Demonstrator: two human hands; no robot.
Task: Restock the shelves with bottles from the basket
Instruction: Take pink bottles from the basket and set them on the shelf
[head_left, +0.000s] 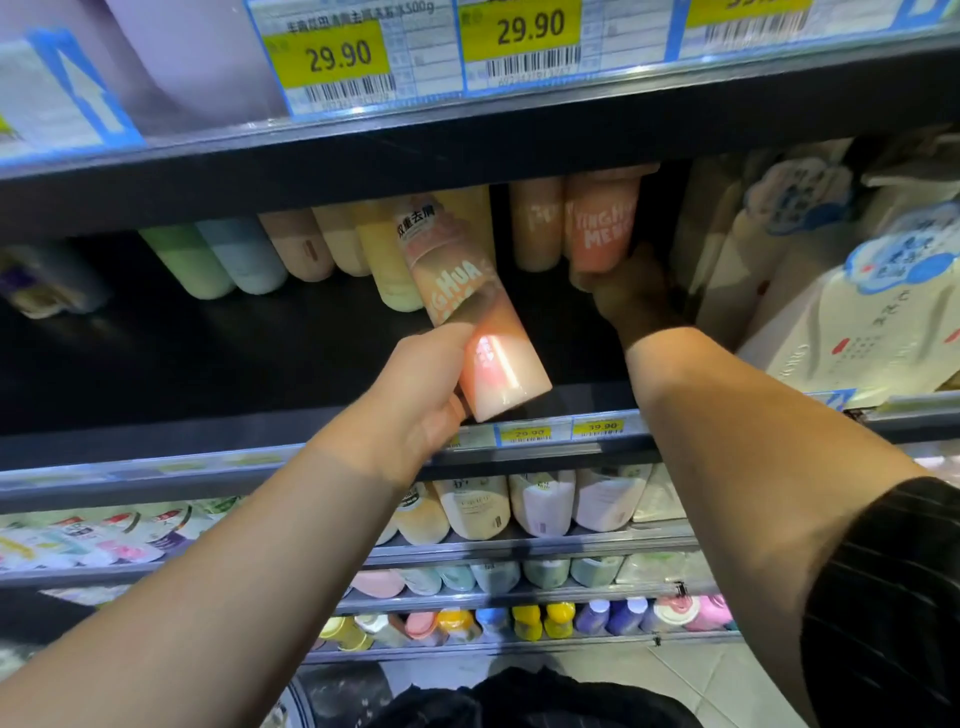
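- Head view: the left hand (415, 400) grips a peach bottle (462, 291) with its fingers curled round the lower half. The bottle is a smooth, glossy cylinder with white block lettering. It is tilted, its flat end towards the front edge of the shelf (208, 353) and its top leaning in over the dark, matte board.
- The right hand (631, 296) reaches deep under the shelf above, in shadow. Its fingers wrap the bottom of a coral bottle (602, 228), also a smooth cylinder with white lettering. This one stands near the back edge, just beside a paler orange bottle (535, 223) of the same shape.
- Along the back edge to the left runs a row of pastel bottles (244, 254) in green, blue, beige and yellow, all round-sided and satin-looking.
- At the right end of the shelf stand white packs (852, 332) with blue cloud-shaped labels, flat-faced and boxy.
- Yellow price tags (337, 54) reading 29.90 sit in a clear strip on the upper shelf edge; smaller tags (530, 432) line the front edge below the peach bottle.
- Lower shelves hold more rounded bottles (540, 504) in cream and lilac.
- A black pinstriped sleeve (893, 597) covers the right upper arm.
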